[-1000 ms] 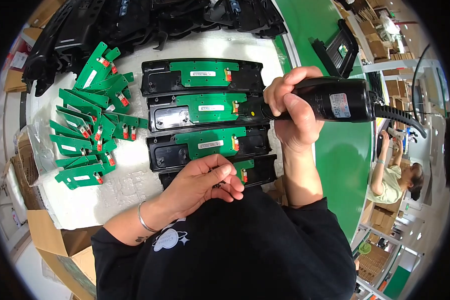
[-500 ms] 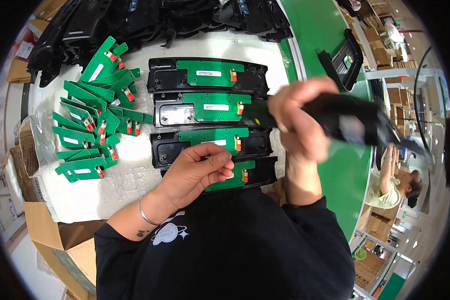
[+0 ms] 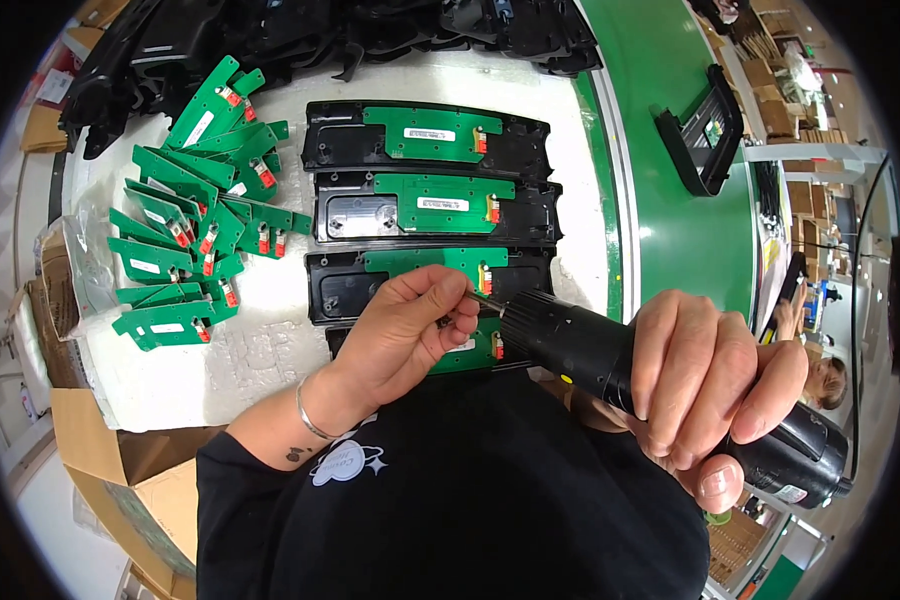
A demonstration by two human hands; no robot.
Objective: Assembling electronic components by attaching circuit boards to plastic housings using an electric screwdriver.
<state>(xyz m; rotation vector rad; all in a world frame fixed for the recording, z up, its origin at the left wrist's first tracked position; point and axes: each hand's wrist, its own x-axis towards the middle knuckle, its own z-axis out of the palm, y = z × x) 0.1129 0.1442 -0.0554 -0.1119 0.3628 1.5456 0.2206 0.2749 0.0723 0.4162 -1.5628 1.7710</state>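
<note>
Driver (image 3: 570, 345) is clamped by right grip (image 3: 705, 380), lower right; left grip (image 3: 400, 325), pinched together at bit (image 3: 488, 302), could be jabbed through slipping

On your left you have an open cardboard box (image 3: 88, 435) and crumpled clear plastic (image 3: 92, 285); on your right, a green worktop (image 3: 670, 250), another person (image 3: 825, 382) and brown cartons (image 3: 800, 197).

A head-worn fisheye looks down at the nearby white worktop (image 3: 260, 365).
</note>
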